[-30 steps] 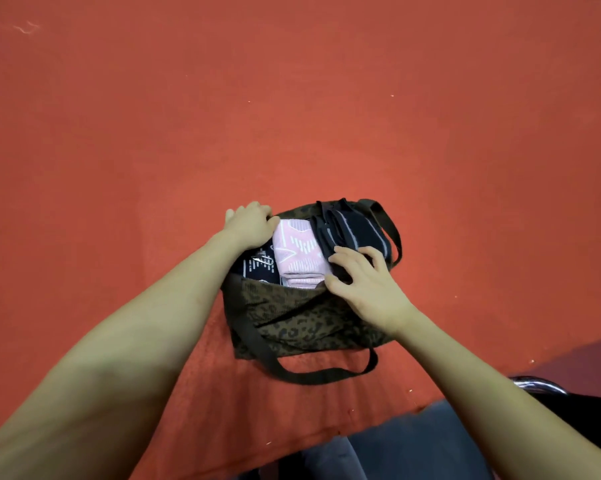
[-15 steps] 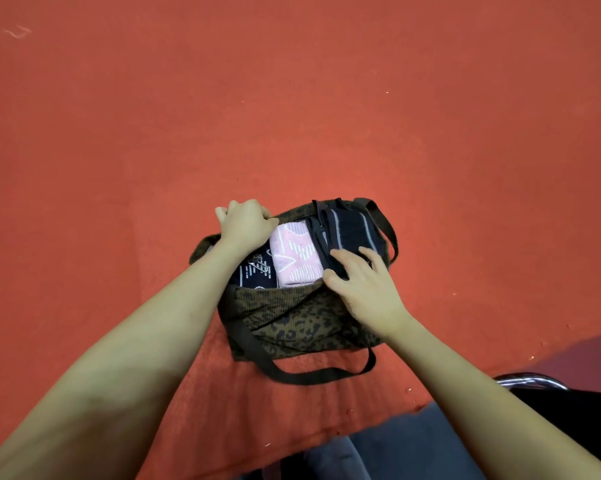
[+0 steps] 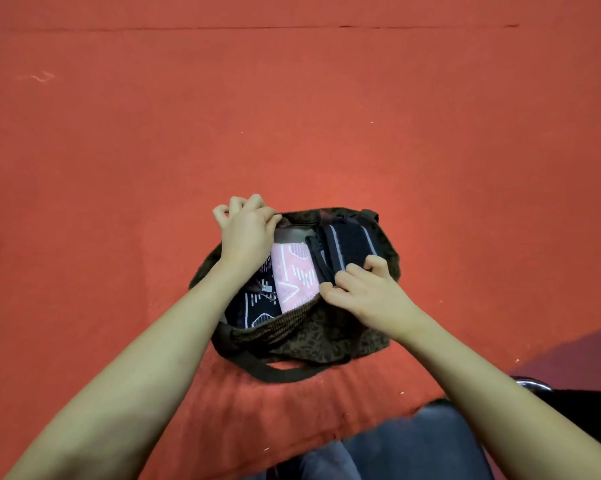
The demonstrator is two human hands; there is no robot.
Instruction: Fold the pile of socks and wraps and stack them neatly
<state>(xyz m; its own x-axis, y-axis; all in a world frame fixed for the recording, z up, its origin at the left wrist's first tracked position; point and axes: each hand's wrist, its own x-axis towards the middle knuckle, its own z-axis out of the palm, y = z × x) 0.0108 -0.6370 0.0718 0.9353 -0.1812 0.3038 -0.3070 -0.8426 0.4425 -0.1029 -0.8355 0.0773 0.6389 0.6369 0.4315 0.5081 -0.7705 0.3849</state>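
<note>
- Head view: a leopard-print bag (image 3: 326,341) stands open on a red cloth-covered table (image 3: 326,116), near its front edge.
- Left hand (image 3: 245,233): fingers curled round the far-left rim of the bag, holding the mouth open.
- Right hand (image 3: 365,296): fingers bent over the near end of a black wrap with grey stripes (image 3: 349,245), thumb at the bag's near rim; it appears to pinch the wrap, though the contact under the fingers is hidden.
- Contents, left to right, packed side by side and touching: one black patterned sock bundle (image 3: 254,306), one pink patterned sock bundle (image 3: 294,275), one black wrap. Anything beneath them cannot be seen.
- Step in hand, as judged: drawing or seating the wrap. Best done by keeping the rim spread wide and moving the wrap straight along its length, so the neighbouring pink bundle is not dragged or unfolded.
- Count: two hands, one bag, two sock bundles, one wrap, one carry strap (image 3: 285,374) showing in front.
</note>
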